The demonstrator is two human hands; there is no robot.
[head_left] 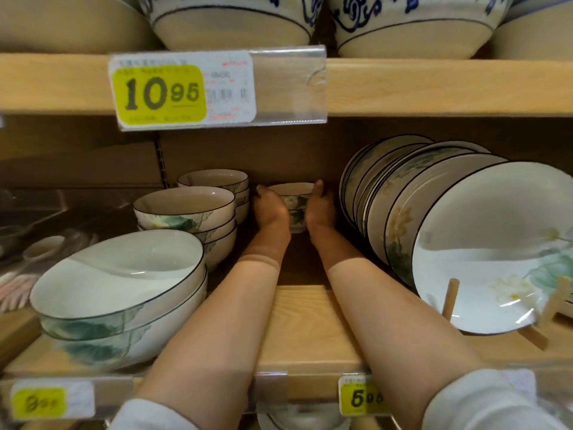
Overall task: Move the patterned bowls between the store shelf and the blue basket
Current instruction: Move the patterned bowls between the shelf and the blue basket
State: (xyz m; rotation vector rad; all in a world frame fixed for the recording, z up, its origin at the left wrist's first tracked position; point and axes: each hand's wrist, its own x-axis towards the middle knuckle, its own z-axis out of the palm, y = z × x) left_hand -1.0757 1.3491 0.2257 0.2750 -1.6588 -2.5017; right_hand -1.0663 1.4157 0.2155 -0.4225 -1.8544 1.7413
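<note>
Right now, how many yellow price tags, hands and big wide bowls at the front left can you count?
Yellow price tags: 3
Hands, left hand and right hand, both gripping the small bowl stack: 2
Big wide bowls, stacked front left: 2
Total: 7

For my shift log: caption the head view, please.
Left hand and right hand hold stacked patterned bowls deep on the shelf, between bowl stacks and leaning plates.
</note>
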